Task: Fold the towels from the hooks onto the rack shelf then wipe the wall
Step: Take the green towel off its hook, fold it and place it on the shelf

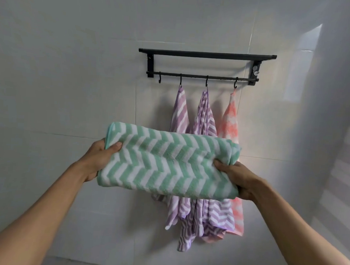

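Both hands gripped the folded green towel (168,162), left hand (100,159) and right hand (238,180) at its ends, below the rack shelf (207,54). Lifted unevenly, the fold could slump open or snag the hooks (206,82) above.

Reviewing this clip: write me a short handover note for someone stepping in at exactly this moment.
Left hand: grips the left end of the folded green towel.
Right hand: grips its right end. Both grips hold it level in front of the wall, below the rack.
Rack shelf: nothing visible on it from this angle.
Hooks: the leftmost hook is bare; two purple towels and a pink towel hang on the other three.
Done: green towel off its hook and folded.
Left: set it on the shelf, fold and shelve the three hanging towels, wipe the wall.
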Demonstrator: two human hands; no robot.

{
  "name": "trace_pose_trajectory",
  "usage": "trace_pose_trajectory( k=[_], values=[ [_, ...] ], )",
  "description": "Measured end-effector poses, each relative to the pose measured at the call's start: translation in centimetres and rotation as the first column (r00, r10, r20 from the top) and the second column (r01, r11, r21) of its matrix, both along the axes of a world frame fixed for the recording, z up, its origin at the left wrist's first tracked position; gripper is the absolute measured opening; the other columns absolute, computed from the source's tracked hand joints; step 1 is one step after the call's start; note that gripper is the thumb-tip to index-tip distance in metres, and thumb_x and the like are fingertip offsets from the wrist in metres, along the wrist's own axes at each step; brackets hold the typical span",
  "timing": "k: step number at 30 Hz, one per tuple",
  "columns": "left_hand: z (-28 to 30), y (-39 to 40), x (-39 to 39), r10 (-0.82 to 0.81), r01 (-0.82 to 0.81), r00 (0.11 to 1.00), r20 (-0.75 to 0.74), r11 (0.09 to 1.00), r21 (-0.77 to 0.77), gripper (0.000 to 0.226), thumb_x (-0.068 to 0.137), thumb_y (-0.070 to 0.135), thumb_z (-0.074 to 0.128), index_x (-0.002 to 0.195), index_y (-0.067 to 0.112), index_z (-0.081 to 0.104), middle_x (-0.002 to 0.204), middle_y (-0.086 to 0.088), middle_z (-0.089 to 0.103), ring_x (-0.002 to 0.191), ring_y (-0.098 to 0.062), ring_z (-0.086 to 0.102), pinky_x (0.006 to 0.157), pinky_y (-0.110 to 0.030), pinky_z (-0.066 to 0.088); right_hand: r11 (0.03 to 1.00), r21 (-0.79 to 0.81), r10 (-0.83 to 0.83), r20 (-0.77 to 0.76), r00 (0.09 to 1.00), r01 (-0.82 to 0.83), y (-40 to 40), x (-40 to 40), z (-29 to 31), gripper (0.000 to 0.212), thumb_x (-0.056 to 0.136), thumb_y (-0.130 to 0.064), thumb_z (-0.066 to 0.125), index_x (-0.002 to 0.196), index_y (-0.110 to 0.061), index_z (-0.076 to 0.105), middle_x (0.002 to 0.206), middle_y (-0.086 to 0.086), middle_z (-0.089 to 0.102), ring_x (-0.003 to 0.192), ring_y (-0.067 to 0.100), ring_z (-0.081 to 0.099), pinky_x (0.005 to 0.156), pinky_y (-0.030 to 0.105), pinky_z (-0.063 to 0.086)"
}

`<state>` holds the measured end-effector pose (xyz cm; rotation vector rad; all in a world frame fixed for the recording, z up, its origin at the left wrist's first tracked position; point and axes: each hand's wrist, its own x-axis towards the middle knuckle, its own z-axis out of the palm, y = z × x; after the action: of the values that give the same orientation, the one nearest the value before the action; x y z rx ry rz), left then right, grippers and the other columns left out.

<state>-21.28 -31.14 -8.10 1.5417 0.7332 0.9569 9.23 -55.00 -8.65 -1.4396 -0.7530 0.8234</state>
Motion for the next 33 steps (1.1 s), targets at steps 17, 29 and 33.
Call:
trace_pose_trajectory(
  k=[17,29,33],
  values=[
    [5.5,1.3,1.0,-0.040,0.051,0.994,0.101,0.992,-0.116,0.046,0.075,0.014,0.082,0.117,0.002,0.068,0.106,-0.015,0.076,0.094,-0.032,0.075,0.069,-0.041,0.063,0.923,0.283,-0.287,0.055,0.956,0.261,5.7,0.6,6.4,0.054,0.077,-0.041,0.083,0.114,-0.005,0.069,0.099,0.012,0.077,0.084,0.029,0.076,0.073,0.043,0.064],
    [18.1,17.5,3.6,0.032,-0.089,0.977,0.213,0.960,0.264,0.032,0.098,0.035,0.062,0.127,0.023,0.056,0.116,-0.001,0.069,0.103,-0.024,0.069,0.089,-0.041,0.056,0.920,0.368,-0.208,0.172,0.963,0.134,17.3,0.6,19.3,0.032,0.099,-0.024,0.063,0.125,-0.006,0.059,0.116,0.018,0.070,0.093,0.041,0.073,0.069,0.055,0.061],
    [23.1,20.9,4.9,0.104,-0.237,0.933,0.345,0.898,0.370,0.027,0.099,0.040,0.059,0.123,0.028,0.057,0.114,0.004,0.068,0.103,-0.020,0.066,0.087,-0.038,0.054,0.849,0.509,-0.294,0.229,0.928,0.144,19.5,0.3,24.4,0.029,0.101,-0.024,0.058,0.128,-0.013,0.058,0.120,0.010,0.067,0.096,0.036,0.072,0.060,0.043,0.061]
  ],
)
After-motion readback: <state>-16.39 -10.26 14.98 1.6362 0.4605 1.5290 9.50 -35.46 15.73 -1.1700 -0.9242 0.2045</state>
